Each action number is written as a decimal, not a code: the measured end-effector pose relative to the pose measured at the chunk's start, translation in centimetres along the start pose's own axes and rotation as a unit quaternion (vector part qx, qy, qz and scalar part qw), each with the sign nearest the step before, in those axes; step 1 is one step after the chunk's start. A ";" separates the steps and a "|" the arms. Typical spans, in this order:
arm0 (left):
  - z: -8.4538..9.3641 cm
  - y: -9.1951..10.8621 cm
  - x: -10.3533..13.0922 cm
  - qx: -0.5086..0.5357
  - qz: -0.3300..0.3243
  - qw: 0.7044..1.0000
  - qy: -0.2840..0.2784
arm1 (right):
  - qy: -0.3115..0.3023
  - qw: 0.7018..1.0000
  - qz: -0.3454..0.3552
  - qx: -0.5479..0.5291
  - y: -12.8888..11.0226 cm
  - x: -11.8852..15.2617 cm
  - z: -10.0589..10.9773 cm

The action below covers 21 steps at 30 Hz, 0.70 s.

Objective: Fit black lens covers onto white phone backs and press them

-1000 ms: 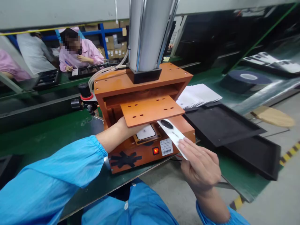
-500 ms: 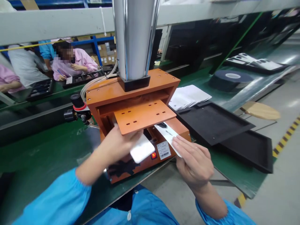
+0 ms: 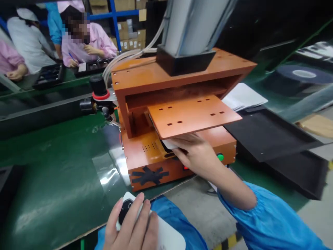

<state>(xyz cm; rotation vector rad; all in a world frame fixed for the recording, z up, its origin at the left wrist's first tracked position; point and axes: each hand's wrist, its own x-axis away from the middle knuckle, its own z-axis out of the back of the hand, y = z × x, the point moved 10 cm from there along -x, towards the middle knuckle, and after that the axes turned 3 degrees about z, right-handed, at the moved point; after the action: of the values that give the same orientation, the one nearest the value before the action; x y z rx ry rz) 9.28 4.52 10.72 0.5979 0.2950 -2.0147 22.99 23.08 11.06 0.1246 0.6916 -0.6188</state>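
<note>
"Trouble: where might yours come from?"

"From above, most likely. Your right hand [image 3: 196,151] reaches beneath the orange plate [image 3: 194,116] of the press [image 3: 156,86], right of the frame's centre. If that plate dropped, it could crush your fingers and mark or skew the white piece [image 3: 170,144] showing at its near left corner."

"Could you set it off by accident?"

"Perhaps. Your forearm passes just beside the green button [image 3: 220,157] in this view. What it does can't be told from here, but a stray bump is worth guarding against."

"How is each grip?"

"Your left hand [image 3: 130,236], at bottom centre, grasps the white back panel [image 3: 169,233], fingers spread over its face and black camera patch [image 3: 125,210]. A loose hold could let it slip, and bare skin could smudge it. Your right fingertips are hidden, so whether they pinch the white piece or only touch it, nobody can tell."

"And your pose?"

"Your right forearm slants from the lower right toward centre, hand angled up and left. Your left hand's fingers point up the frame, over your blue smock [image 3: 166,207]."
</note>
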 end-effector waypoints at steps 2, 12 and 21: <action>-0.4 0.2 -0.3 0.030 0.020 0.999 0.010 | -0.058 0.998 0.002 -0.019 0.0 -0.1 -0.2; -2.2 1.5 -0.8 0.054 0.012 0.998 -0.030 | -0.084 0.992 -0.036 0.084 2.1 1.3 -1.1; -3.9 0.4 0.4 0.080 0.041 0.994 -0.065 | -0.058 0.989 -0.096 0.100 0.4 1.5 -0.8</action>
<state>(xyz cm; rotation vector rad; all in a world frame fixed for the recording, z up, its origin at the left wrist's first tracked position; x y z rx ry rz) 10.62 5.75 7.24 0.5650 0.0307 -1.9982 23.68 22.86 9.43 0.2078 0.5312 -0.8727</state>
